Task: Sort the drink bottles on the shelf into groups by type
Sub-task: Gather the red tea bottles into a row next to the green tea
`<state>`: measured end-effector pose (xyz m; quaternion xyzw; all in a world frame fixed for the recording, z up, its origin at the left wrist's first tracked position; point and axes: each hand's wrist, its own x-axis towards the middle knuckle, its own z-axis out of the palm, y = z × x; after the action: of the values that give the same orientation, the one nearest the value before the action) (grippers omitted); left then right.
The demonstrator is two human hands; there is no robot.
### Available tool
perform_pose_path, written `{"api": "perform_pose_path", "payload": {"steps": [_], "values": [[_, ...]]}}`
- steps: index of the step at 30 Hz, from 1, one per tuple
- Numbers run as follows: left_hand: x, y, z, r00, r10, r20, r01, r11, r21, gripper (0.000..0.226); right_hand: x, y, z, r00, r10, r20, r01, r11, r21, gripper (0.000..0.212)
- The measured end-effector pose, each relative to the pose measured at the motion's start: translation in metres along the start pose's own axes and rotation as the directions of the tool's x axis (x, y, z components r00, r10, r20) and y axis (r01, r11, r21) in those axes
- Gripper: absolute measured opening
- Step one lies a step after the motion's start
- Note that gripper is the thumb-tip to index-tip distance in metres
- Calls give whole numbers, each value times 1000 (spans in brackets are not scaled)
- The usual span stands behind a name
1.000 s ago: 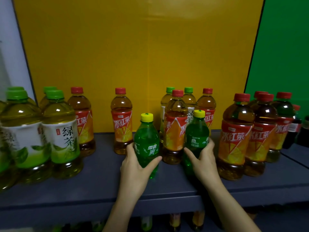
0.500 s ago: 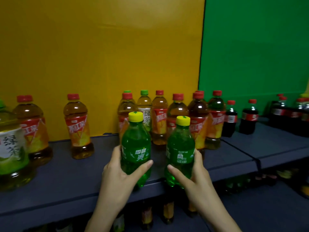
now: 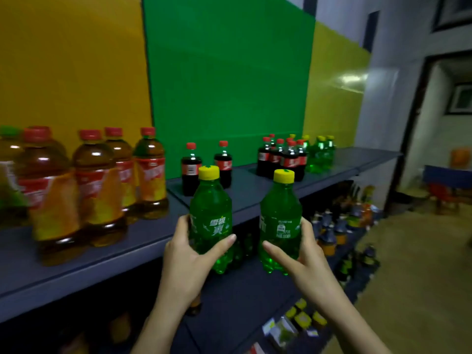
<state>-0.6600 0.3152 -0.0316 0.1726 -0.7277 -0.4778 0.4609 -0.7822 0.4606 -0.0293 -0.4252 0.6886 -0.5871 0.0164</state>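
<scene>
Both hands are carrying their loads rightward, off the shelf [image 3: 127, 249] and past the iced-tea bottles [image 3: 97, 185]. Left hand [image 3: 186, 254] is gripping one green soda bottle [image 3: 210, 213], right hand [image 3: 304, 254] a second green soda bottle [image 3: 279, 213], both hanging before the shelf's front edge. Matching green group [image 3: 320, 154] is standing beside the cola cluster [image 3: 281, 159] toward the right end; two stray colas [image 3: 190, 169] are seemingly awaiting sorting
</scene>
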Motion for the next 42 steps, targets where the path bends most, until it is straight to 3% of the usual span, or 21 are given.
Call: {"api": "perform_pose_path", "payload": {"steps": [9,15,18,31,37,42], "values": [[34,-2,182,978,30,205,-29,1000,-8,57,28,76,-136,975,70,-209,-86,994,-67,58],[86,-23,284,968,37,249,-41,999,11,59,83,140,-196,961,69,-269,-104,988,-118,67],[125,-39,331,968,36,248,-45,999,31,61,128,174,-222,959,62,-278,-104,985,-139,61],[271,-91,464,983,45,176,-59,995,78,64,310,291,-291,974,36,-224,-59,994,-96,67],[313,-112,499,998,34,45,-39,991,125,61,387,342,-307,991,20,-130,-30,997,-69,65],[341,-123,524,993,27,-117,-5,983,186,71,449,377,-310,1000,-18,-21,18,1000,-23,59]]}}
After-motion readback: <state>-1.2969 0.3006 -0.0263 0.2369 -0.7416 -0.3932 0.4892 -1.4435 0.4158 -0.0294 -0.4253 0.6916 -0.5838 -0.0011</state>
